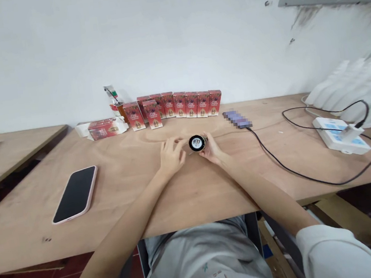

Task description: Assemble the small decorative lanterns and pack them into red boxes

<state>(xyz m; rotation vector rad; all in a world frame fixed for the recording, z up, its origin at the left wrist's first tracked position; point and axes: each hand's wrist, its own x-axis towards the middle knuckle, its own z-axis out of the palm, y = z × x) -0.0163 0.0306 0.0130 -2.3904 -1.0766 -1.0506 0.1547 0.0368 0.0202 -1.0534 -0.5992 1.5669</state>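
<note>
Our right hand (211,150) grips the round black-rimmed object (197,143); our left hand (173,155), loosely open, sits at its nine o'clock.

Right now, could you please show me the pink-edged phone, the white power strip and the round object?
Pink-edged phone (75,195): head view, middle of dark screen.
White power strip (332,137): head view, top's left part.
Round object (197,143): head view, pale centre.
</note>
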